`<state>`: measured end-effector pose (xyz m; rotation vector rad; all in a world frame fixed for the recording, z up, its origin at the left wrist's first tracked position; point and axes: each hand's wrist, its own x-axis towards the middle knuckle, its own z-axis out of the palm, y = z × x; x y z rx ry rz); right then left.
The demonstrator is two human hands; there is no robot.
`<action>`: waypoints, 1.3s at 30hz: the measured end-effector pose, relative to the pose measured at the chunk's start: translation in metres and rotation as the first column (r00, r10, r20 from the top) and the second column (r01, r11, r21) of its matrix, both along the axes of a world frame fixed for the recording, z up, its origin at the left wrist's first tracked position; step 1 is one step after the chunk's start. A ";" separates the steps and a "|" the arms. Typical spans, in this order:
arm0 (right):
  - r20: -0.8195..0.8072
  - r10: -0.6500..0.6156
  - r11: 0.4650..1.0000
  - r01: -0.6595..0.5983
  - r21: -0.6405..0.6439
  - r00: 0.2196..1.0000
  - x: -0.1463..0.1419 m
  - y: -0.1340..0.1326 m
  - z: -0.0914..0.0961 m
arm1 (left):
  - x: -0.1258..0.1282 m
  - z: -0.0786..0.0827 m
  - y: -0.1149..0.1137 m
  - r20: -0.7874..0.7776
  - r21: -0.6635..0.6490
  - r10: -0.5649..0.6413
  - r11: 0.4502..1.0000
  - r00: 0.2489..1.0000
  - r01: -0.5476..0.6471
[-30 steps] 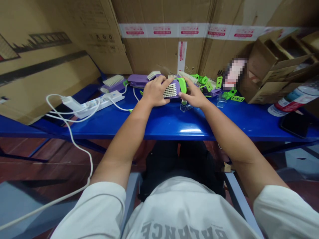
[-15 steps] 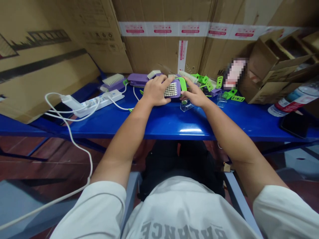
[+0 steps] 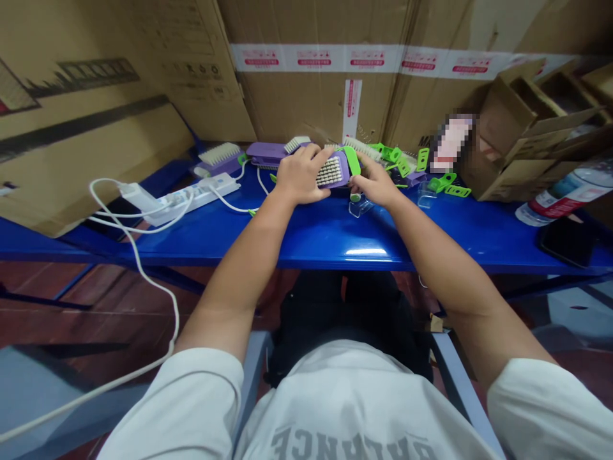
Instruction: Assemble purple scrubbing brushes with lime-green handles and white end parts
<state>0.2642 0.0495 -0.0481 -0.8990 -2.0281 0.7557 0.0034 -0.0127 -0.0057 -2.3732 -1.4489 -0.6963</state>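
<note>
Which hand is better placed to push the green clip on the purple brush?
Probably the right hand: its fingers are beside the green clip, while the left hand is holding the purple brush.

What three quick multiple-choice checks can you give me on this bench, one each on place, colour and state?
1. Where is the white power strip?
A left of the hands
B right of the hands
C on the floor

2. What colour is the body of the held brush?
A red
B purple
C black

3. Which way do its bristles face?
A up
B down against the table
C into the cardboard

1 A: it lies on the blue table, left of the left hand.
2 B: purple shows around the bristles.
3 A: the pale tufts show upward, beside the right hand.
</note>
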 end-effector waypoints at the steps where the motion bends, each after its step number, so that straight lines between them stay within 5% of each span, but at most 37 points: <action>1: -0.001 -0.011 1.000 0.011 0.012 1.000 -0.001 0.001 -0.001 | 0.000 0.000 0.000 0.005 0.003 0.002 1.000 1.000 -0.002; 39: -0.039 0.097 0.992 -0.099 -0.077 0.995 0.002 0.001 -0.002 | 0.020 0.012 -0.021 -0.041 -0.105 0.136 0.985 0.990 -0.140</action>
